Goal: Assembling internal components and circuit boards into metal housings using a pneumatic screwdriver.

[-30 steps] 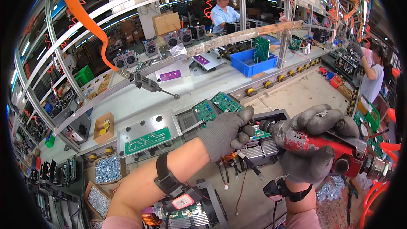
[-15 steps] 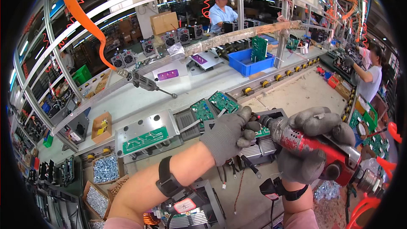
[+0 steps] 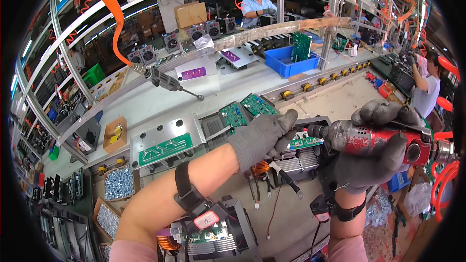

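Observation:
My right hand (image 3: 374,150), in a grey glove, is wrapped round a red air screwdriver (image 3: 361,138) held almost level, its bit toward the left. My left hand (image 3: 264,137), gloved too, has thumb and fingers pressed together at the bit's tip; whatever they pinch is too small to make out. Beneath both hands lies an open electronics unit with a green circuit board (image 3: 307,142), a finned heat sink (image 3: 298,161) and a copper coil (image 3: 261,168). Black cables (image 3: 290,183) with ring lugs hang from its near side; my left hand partly covers it.
Left of the unit sits a metal plate with a green board (image 3: 167,146). Boxes of screws (image 3: 119,183) stand at the left. An idle air tool (image 3: 167,87) hangs from an orange hose above the bench. A blue bin (image 3: 291,63) and co-workers are farther back.
The red screwdriver has shifted right and swung closer to level. My left fingers have straightened somewhat at its tip. More of the unit's board and its coil now show.

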`<state>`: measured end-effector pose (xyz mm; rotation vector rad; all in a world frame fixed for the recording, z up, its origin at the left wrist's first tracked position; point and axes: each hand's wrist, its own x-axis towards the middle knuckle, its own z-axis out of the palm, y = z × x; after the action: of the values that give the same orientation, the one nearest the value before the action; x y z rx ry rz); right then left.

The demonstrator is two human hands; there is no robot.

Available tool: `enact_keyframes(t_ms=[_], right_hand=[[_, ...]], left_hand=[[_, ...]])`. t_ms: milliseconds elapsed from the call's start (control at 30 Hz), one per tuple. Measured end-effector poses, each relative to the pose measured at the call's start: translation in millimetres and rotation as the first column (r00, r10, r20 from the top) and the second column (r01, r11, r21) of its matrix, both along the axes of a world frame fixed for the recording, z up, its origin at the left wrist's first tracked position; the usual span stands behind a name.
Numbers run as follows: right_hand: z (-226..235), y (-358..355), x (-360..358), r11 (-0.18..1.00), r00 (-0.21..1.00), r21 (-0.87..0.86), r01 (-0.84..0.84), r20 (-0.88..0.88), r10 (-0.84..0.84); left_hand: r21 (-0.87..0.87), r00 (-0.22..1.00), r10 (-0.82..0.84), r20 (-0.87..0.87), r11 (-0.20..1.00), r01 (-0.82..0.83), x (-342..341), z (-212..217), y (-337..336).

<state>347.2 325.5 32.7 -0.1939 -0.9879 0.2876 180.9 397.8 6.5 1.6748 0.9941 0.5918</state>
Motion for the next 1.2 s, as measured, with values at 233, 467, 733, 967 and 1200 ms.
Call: enact_keyframes(t_ms=[233, 467, 733, 967, 1200], right_hand=[[-13, 14, 18, 0.940, 0.989, -0.333, -0.072, -0.144, 0.025], [-34, 27, 30, 0.837, 0.938, -0.482, -0.259, -0.332, 0.099], [-38, 28, 34, 0.834, 0.929, -0.469, -0.291, -0.345, 0.131], [-33, 29, 27, 0.818, 0.952, -0.505, -0.276, -0.262, 0.159], [-10, 33, 21, 0.855, 0.995, -0.519, -0.016, 0.076, 0.065]], left_hand=[[0.371, 0.739, 0.039, -0.673, 0.881, 0.292, -27, 3, 26], [0.538, 0.718, 0.044, -0.694, 0.695, 0.477, -28, -23, 31], [0.562, 0.741, 0.032, -0.671, 0.674, 0.480, -20, -34, 39], [0.573, 0.687, 0.139, -0.713, 0.680, 0.457, -9, -26, 40], [0.370, 0.645, 0.087, -0.760, 0.873, 0.317, -1, -23, 57]])
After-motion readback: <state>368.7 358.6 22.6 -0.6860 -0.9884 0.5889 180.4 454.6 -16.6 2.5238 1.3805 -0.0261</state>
